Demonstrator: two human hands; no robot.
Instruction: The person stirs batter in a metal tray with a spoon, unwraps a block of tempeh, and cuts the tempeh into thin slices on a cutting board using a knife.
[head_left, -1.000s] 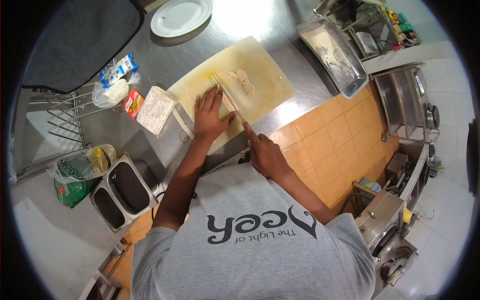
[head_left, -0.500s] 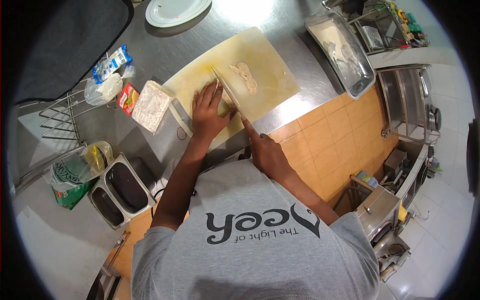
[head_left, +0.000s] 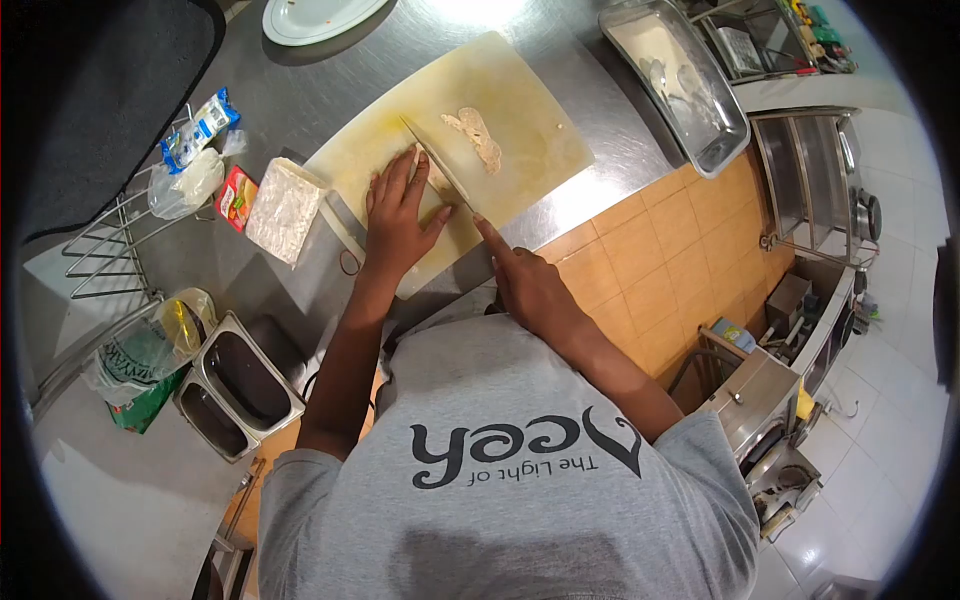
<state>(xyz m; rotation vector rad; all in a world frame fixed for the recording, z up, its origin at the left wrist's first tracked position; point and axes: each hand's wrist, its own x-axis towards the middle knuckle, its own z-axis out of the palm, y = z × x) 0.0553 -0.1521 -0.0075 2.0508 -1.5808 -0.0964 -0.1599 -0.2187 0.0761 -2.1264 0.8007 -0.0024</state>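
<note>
My right hand [head_left: 530, 285] grips the handle of a kitchen knife [head_left: 438, 163], its forefinger stretched toward the blade. The blade lies slanted across the pale cutting board [head_left: 545, 130], tip pointing away from me. Just left of it, my left hand [head_left: 400, 218] presses on a pale piece of tempeh [head_left: 441, 183], fingers near the blade and thumb apart; the hand partly hides the piece. Right of the blade lie thin cut tempeh slices [head_left: 476, 140]. A larger, whitish block of tempeh [head_left: 287, 212] sits beside the board on the left.
A red packet [head_left: 236, 198], a plastic bag [head_left: 188, 187] and a blue-white packet [head_left: 203, 130] lie left of the block. A white plate [head_left: 320, 18] is at the far edge. A metal tray [head_left: 735, 148] stands right, metal containers [head_left: 297, 410] lower left.
The view has shifted slightly, so the board and table items appear further up and left. My left thumb stands further from the fingers. The knife keeps about the same slant on the board.
</note>
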